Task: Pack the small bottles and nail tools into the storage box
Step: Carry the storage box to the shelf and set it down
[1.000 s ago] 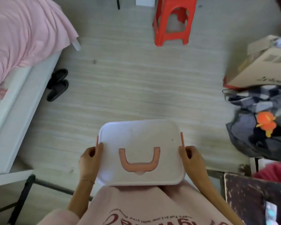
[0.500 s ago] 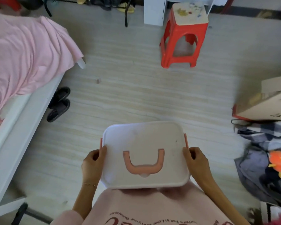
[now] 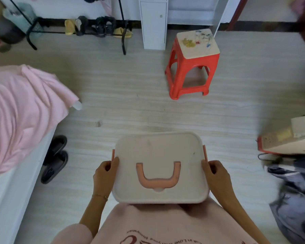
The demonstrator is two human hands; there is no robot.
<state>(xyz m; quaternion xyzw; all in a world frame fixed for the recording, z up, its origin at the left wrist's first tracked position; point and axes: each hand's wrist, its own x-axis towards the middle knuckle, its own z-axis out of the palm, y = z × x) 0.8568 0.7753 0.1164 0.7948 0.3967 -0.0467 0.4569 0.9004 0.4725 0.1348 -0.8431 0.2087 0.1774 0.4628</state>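
Note:
I carry a white storage box point(image 3: 158, 148) in front of my body, lid closed, with a pink U-shaped handle point(image 3: 158, 176) lying flat on top and pink clasps at both sides. My left hand point(image 3: 105, 175) grips its left edge, thumb on the lid. My right hand point(image 3: 216, 173) grips the right edge the same way. No small bottles or nail tools are visible; the lid hides the inside of the box.
A red plastic stool point(image 3: 192, 64) stands on the floor ahead. A bed with a pink sheet point(image 3: 19, 106) is at the left, black slippers point(image 3: 55, 159) beside it. A cardboard box point(image 3: 289, 140) and a clothes pile point(image 3: 296, 194) lie at the right. A shoe rack point(image 3: 95, 27) lines the far wall.
The view has tilted up, so the far wall, the shoe rack and the whole stool have come into sight. Both hands keep the same hold on the box.

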